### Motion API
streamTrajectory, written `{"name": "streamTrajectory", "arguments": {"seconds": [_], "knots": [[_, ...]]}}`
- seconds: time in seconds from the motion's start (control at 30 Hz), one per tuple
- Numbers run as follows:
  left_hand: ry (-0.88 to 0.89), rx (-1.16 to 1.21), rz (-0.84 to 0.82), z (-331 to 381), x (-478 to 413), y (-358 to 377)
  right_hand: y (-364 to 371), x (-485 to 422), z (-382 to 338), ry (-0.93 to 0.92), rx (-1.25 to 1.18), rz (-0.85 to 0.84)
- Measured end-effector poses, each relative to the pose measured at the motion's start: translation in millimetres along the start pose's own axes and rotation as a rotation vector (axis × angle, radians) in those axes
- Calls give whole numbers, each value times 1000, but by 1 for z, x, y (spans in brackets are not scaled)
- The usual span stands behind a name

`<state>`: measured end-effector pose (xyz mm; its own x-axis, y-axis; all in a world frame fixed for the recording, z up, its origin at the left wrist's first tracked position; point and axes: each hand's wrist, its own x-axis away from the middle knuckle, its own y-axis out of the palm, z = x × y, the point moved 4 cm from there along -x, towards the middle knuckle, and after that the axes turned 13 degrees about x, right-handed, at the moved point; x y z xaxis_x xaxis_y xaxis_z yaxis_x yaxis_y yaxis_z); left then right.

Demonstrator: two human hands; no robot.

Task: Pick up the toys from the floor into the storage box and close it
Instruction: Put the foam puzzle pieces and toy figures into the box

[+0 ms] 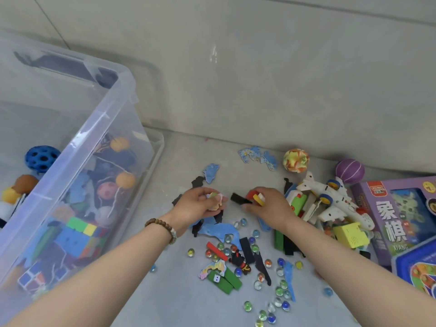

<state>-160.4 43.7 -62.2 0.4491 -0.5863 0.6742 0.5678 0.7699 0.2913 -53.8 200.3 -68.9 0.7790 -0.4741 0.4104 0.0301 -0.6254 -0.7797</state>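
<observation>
The loose toys cover the grey floor (184, 303) from 6 o'clock round to 3 o'clock: glass marbles (256, 250), blue card puzzle pieces (221, 230) and green wooden blocks (226, 279). My left hand (198, 204) curls round a few pastel puzzle pieces (215, 201). My right hand (266, 206) pinches small red, yellow and white blocks (258, 199), with a flat black strip (238, 198) poking out toward 9 o'clock. The clear plastic storage box (127, 79) stands open at 9 o'clock, part full. I reckon the strip, barely caught, could slip on the carry, and a sweeping forearm could send marbles rolling.
</observation>
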Motion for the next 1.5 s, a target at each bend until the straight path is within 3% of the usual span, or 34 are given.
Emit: {"name": "streamTrajectory", "arguments": {"seconds": [0.1, 0.17, 0.27, 0.43, 0.53, 0.63, 0.77, 0.9, 1.0, 1.2, 1.5], "knots": [[-24, 65, -25, -3, 9, 3, -10, 17, -9, 139, -517, -30], [-76, 219, -25, -8, 15, 7, -14, 32, -18, 157, -613, -108], [-176, 534, -80, -16, 28, 22, -14, 51, -40, 65, -458, -166], [-303, 802, -98, -32, 41, 32, -32, 67, -75, -39, -259, 6], [-284, 770, -133, -33, 47, 34, -33, 72, -88, -77, -111, -75], [-258, 733, -134, -30, 53, 33, -37, 82, -89, -74, -197, -176], [-198, 579, 14, -38, 56, 20, -52, 93, -48, 37, -318, 34], [-182, 437, 113, -50, 67, 11, 0, 112, 6, 219, -75, -51], [-176, 386, 125, -57, 74, 4, 27, 120, 15, 286, -74, -16], [-215, 538, 56, -69, 81, -6, 41, 117, 11, 371, -154, 60], [-234, 548, 38, -75, 82, -7, 52, 105, 3, 477, -106, 82]]}}
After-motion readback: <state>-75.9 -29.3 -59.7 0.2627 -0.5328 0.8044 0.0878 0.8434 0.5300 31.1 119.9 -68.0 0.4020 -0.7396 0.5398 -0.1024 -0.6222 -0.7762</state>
